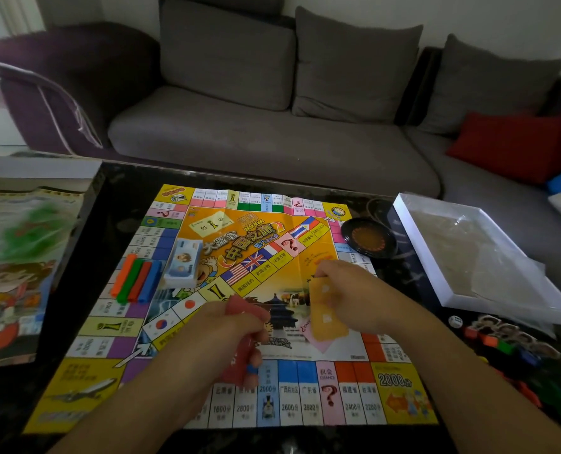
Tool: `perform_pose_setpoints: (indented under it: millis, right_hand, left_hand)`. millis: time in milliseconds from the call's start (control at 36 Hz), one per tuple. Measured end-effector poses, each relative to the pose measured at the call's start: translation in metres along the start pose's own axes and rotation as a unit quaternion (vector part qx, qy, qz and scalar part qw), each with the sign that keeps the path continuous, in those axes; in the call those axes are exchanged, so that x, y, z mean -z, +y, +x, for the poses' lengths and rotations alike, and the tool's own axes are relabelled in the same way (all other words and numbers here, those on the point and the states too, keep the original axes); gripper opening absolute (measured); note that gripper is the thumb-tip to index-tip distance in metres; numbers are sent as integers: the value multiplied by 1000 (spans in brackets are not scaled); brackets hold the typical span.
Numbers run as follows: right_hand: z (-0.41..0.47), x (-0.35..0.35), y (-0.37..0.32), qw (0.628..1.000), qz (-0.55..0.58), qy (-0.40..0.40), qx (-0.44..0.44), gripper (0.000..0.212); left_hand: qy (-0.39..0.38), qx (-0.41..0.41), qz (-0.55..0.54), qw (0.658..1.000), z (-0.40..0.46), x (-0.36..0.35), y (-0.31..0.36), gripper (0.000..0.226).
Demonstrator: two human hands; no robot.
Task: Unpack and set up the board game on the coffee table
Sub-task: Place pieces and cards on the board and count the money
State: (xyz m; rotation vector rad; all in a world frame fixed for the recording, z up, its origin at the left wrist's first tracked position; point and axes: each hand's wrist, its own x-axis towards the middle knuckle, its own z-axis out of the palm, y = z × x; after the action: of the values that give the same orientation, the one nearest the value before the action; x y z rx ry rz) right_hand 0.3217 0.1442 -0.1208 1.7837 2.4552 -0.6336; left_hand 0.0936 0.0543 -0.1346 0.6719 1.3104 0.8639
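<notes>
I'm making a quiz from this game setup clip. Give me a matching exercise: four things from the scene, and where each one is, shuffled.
Things:
1. red cards
2. orange cards
3. stack of play money
4. white box tray

Places:
A. on the table, right of the board
B. held in the right hand
C. lying on the board, beside the coloured sticks
D. held in the left hand

Pairs: 1-D, 2-B, 3-C, 4-A
</notes>
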Motion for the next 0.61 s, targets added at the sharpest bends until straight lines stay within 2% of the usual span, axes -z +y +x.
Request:
perform_pose_setpoints:
  millis: [83,167,278,361,500,556,611]
  right_hand:
    - [-8,10,-6,994,107,19,13,25]
    - [-16,16,-19,980,198,9,33,27]
    - [-16,12,-41,959,277,-18,56,31]
    - [-16,4,-53,951,302,-21,67,35]
    - [-20,-5,-65,957,283,-54,46,47]
    - [-20,-7,-69,937,342,-64,25,59]
    - [-19,-8,-75,903,427,-37,-21,61]
  left_hand:
    - [5,-19,12,1000,-4,0,2,14]
    - [7,-51,36,998,-4,0,5,3]
    - [-19,-90,124,988,-3,2,7,18]
    - [-34,-110,140,983,-3,1,7,18]
    - [-6,-124,137,983,-7,5,9,13]
    - [22,-125,132,983,-7,8,9,11]
    - [55,-131,104,984,-7,11,9,8]
